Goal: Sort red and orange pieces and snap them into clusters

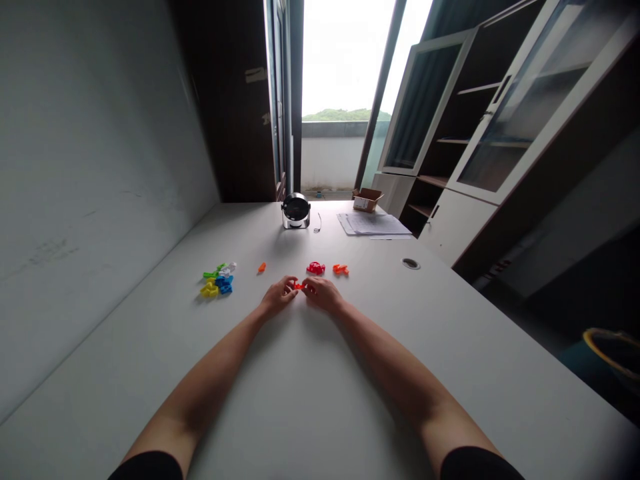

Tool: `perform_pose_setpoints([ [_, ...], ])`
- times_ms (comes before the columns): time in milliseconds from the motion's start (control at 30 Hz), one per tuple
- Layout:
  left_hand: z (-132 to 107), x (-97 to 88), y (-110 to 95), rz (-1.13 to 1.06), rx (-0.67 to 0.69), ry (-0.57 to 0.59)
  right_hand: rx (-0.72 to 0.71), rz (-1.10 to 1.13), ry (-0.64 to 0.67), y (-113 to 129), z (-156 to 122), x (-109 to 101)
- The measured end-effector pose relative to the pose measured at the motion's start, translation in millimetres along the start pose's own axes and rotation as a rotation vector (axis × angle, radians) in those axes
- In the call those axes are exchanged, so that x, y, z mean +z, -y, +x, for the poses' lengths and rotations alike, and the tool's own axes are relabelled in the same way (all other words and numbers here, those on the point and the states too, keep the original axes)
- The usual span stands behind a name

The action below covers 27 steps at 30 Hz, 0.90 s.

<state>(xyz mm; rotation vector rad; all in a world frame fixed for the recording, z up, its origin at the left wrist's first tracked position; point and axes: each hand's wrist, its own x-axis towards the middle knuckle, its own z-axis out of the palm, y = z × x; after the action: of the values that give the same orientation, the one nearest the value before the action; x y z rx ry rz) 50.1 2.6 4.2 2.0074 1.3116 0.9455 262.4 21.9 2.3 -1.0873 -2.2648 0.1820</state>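
Between my fingertips is a small red-orange plastic piece (299,287), its exact shape too small to make out. My left hand (279,295) grips it from the left, fingers curled. From the right, my right hand (321,293) pinches it, with fingers bent over the top. Just beyond my right hand lies a pile of red-pink pieces (315,268). To its right sits a group of orange pieces (341,269). A single orange piece (262,267) rests beyond my left hand. Farther left are yellow pieces (209,289), blue pieces (225,285), green pieces (214,273) and white pieces (229,268).
A round black and silver device (296,212) stands at the white table's far side, with a short cord (318,223) beside it. Papers (374,225) and an open cardboard box (367,199) are at the back right. A round cable hole (411,264) is set near the right edge.
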Motion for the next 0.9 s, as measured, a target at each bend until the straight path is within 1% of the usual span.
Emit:
perform_pose_setpoints([
  [200,2.0,2.2,4.1,-0.013,0.006,-0.009,0.007,0.004,-0.002,-0.1,0.3,1.1],
  [400,0.9,0.5,2.7,-0.009,0.003,-0.007,0.006,0.001,0.001,-0.6,0.3,2.0],
  [600,3.9,-2.0,7.6,-0.029,0.021,-0.029,0.023,0.025,0.007,-4.4,-0.4,5.9],
  [733,4.0,-4.6,5.9,-0.025,0.011,0.008,0.026,0.03,0.008,-4.7,-0.6,6.7],
  [833,3.3,-5.6,2.6,-0.007,0.01,0.048,0.003,0.021,0.004,-4.0,-0.5,5.1],
  [900,3.2,-5.9,1.4,0.003,0.011,0.049,-0.015,0.018,0.008,-4.1,-0.4,4.1],
])
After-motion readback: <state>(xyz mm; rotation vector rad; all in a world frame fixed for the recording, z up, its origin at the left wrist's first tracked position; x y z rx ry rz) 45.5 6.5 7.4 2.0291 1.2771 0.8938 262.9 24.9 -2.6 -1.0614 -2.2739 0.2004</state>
